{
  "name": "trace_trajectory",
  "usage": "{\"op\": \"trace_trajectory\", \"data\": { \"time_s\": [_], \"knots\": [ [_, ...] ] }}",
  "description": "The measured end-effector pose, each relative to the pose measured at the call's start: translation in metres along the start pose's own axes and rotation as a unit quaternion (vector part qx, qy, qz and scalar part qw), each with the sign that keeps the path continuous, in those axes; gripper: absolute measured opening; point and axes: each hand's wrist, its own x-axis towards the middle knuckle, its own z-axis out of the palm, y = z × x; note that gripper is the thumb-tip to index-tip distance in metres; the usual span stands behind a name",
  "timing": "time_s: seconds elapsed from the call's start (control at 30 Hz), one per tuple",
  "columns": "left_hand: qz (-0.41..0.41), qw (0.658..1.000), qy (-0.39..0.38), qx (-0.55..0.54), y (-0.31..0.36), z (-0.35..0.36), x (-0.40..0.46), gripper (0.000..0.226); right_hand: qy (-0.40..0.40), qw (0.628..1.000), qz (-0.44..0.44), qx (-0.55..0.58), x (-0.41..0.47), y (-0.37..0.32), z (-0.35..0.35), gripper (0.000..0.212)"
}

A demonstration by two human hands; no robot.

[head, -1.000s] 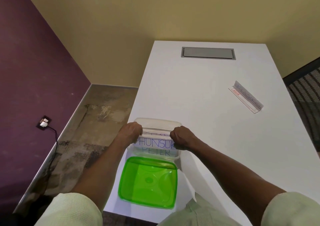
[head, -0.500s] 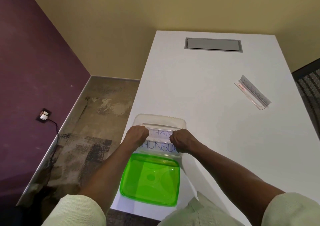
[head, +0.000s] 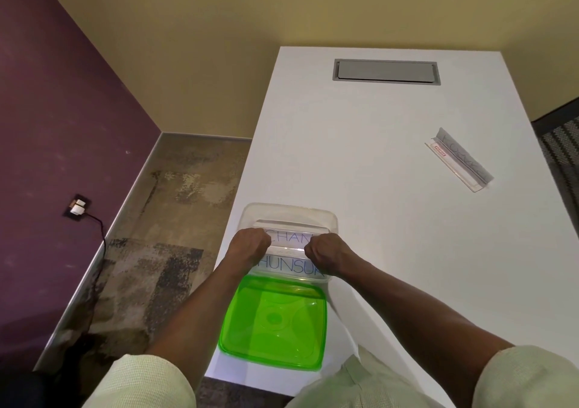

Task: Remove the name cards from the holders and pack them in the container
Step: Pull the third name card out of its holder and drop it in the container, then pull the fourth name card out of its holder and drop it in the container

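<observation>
Head view: both hands work over the clear plastic container [head: 289, 219] at the near left edge of the white table [head: 360, 157]. The left hand [head: 249, 246] and right hand [head: 324, 251] are curled into fists, each pinching one end of a clear name card holder [head: 288, 239] lettered "CHAN" — held inside the container's rim. Just nearer lies a card reading "HUNSU" [head: 289, 268]. The green lid [head: 272, 320] lies flat, touching the container's near side. Well apart, far right, another holder [head: 459, 160] lies with its card inside.
</observation>
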Motion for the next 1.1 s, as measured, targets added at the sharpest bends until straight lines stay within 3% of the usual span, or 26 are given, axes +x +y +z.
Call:
{"op": "trace_trajectory", "data": {
  "time_s": [0.47, 0.77, 1.1],
  "knots": [
    [-0.016, 0.999, -0.018, -0.036, 0.006, -0.014, -0.003, 0.03, -0.047, 0.999, 0.022, -0.005, 0.002, -0.003, -0.008, 0.02],
    [-0.051, 0.993, -0.021, -0.109, 0.004, -0.045, -0.008, 0.031, 0.052, 0.997, 0.033, 0.044, -0.008, 0.001, -0.032, 0.029],
    [-0.094, 0.968, 0.09, -0.217, 0.014, -0.081, -0.004, 0.038, 0.168, 0.982, 0.079, 0.023, -0.035, 0.036, -0.057, 0.028]
  ]
}}
